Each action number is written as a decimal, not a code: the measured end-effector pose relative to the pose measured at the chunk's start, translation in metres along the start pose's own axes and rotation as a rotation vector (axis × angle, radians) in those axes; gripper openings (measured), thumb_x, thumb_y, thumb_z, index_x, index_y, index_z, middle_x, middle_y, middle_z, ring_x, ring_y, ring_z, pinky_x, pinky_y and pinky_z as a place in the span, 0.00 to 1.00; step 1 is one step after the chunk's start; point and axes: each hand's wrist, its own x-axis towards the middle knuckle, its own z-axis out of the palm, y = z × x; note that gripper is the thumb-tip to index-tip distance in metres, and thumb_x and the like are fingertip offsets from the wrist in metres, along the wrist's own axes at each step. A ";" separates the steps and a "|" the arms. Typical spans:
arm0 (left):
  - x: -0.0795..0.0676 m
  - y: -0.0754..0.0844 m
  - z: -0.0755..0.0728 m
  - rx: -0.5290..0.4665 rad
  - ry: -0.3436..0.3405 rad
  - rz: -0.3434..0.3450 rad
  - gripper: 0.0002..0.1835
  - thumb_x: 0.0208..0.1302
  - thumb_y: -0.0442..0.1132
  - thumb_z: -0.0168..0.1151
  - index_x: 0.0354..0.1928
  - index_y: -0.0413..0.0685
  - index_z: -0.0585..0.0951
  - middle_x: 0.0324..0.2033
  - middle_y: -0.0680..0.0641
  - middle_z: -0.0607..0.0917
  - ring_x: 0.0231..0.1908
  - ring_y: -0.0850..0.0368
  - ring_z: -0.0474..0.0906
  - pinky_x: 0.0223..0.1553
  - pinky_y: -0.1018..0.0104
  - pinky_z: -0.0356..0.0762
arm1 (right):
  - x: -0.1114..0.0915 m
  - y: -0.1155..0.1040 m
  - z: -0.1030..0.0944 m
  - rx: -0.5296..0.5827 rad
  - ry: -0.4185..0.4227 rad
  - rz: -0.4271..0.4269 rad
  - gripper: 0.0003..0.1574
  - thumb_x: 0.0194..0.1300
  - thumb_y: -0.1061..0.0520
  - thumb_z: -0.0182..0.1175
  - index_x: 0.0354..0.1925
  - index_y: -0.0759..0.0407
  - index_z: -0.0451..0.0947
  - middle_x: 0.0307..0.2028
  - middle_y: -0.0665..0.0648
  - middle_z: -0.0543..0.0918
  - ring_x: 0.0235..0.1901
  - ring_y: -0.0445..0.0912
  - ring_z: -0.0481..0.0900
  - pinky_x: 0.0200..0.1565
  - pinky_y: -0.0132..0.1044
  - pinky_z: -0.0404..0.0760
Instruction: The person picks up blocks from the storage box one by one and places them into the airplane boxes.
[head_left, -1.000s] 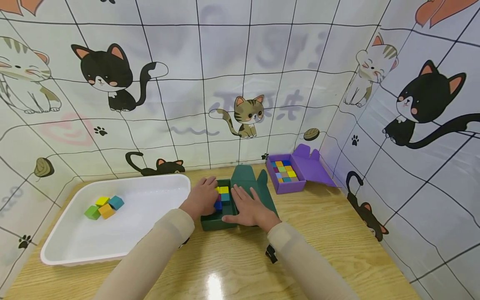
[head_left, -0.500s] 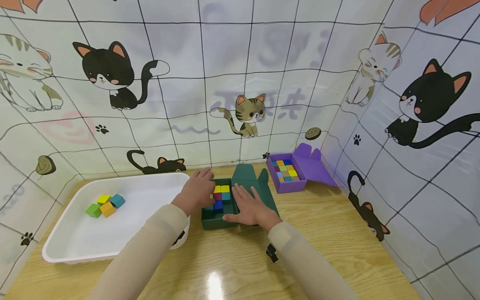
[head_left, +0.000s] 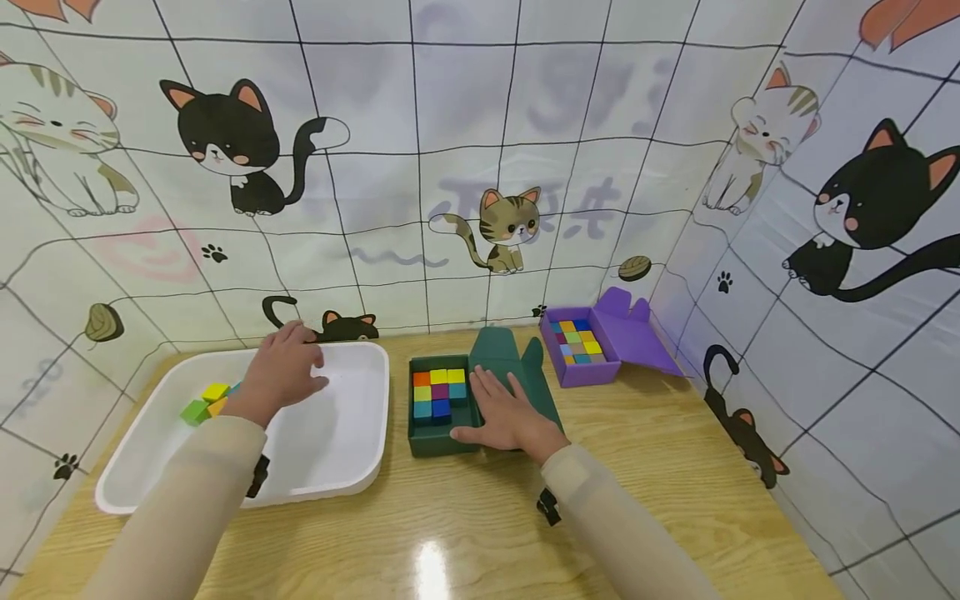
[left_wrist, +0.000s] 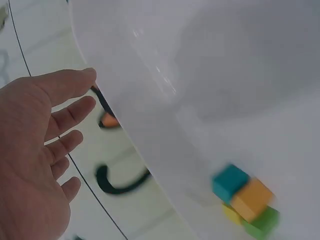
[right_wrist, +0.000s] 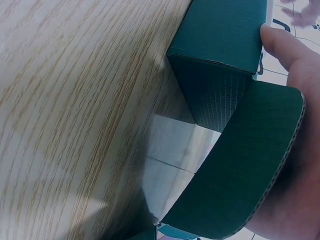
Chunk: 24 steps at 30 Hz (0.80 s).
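My left hand (head_left: 281,373) hovers over the white tray (head_left: 330,454), fingers loosely bent and nothing in them. Near it in the tray lie a green cube (head_left: 196,412), a yellow cube (head_left: 216,392), an orange cube (left_wrist: 252,199) and a teal cube (left_wrist: 230,182), partly hidden by the hand in the head view. My right hand (head_left: 510,421) rests flat across the side edge and opened lid of the dark green cardboard box (head_left: 444,446), thumb at its rim. Inside that box, several coloured cubes (head_left: 440,392) sit in rows; its front part shows bare green floor.
Behind and right stands a purple box (head_left: 581,377) with its lid (head_left: 641,337) folded open, holding several coloured cubes (head_left: 577,337). The wooden table (head_left: 420,533) meets cat-printed walls at the back and right. The green lid (head_left: 498,350) spreads right of its box.
My left hand has left the green box and moved left over the tray, uncovering the cubes in the box's left column. The right hand stays on the green box.
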 end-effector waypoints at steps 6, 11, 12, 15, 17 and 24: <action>-0.027 -0.053 0.001 -0.045 0.011 -0.095 0.12 0.55 0.43 0.68 0.36 0.42 0.86 0.53 0.31 0.74 0.64 0.26 0.55 0.62 0.28 0.56 | 0.000 0.002 0.000 0.005 0.013 -0.009 0.63 0.63 0.22 0.47 0.77 0.56 0.36 0.78 0.56 0.37 0.78 0.49 0.37 0.76 0.58 0.32; -0.045 -0.085 0.006 -0.089 -0.021 -0.168 0.12 0.54 0.41 0.68 0.37 0.40 0.85 0.51 0.28 0.73 0.60 0.26 0.56 0.60 0.26 0.54 | 0.000 0.003 0.002 -0.004 0.015 -0.013 0.63 0.63 0.21 0.45 0.78 0.56 0.36 0.78 0.56 0.37 0.78 0.49 0.37 0.76 0.58 0.33; -0.048 -0.090 0.007 -0.093 -0.031 -0.179 0.12 0.54 0.41 0.67 0.37 0.40 0.84 0.51 0.28 0.72 0.59 0.26 0.56 0.59 0.26 0.54 | 0.000 0.003 0.002 -0.007 0.015 -0.010 0.63 0.62 0.21 0.45 0.78 0.56 0.36 0.78 0.56 0.37 0.78 0.49 0.37 0.76 0.58 0.33; -0.054 -0.101 0.011 -0.078 -0.062 -0.188 0.14 0.55 0.43 0.66 0.38 0.39 0.85 0.50 0.27 0.73 0.56 0.26 0.59 0.57 0.26 0.57 | 0.000 0.003 0.002 -0.001 0.017 -0.010 0.63 0.63 0.21 0.46 0.78 0.56 0.36 0.78 0.56 0.37 0.78 0.49 0.37 0.76 0.58 0.33; -0.057 -0.107 0.015 -0.065 -0.091 -0.195 0.16 0.55 0.44 0.66 0.39 0.38 0.85 0.50 0.26 0.73 0.54 0.25 0.59 0.56 0.26 0.59 | 0.000 0.003 0.002 -0.001 0.015 -0.011 0.63 0.63 0.22 0.46 0.78 0.56 0.36 0.78 0.56 0.37 0.78 0.49 0.37 0.76 0.58 0.33; -0.063 -0.119 0.026 0.008 -0.116 -0.206 0.19 0.55 0.46 0.66 0.38 0.34 0.83 0.47 0.24 0.73 0.51 0.24 0.61 0.53 0.26 0.62 | 0.001 0.002 0.003 0.005 0.015 -0.009 0.63 0.62 0.21 0.46 0.78 0.56 0.37 0.78 0.55 0.37 0.78 0.48 0.37 0.76 0.58 0.32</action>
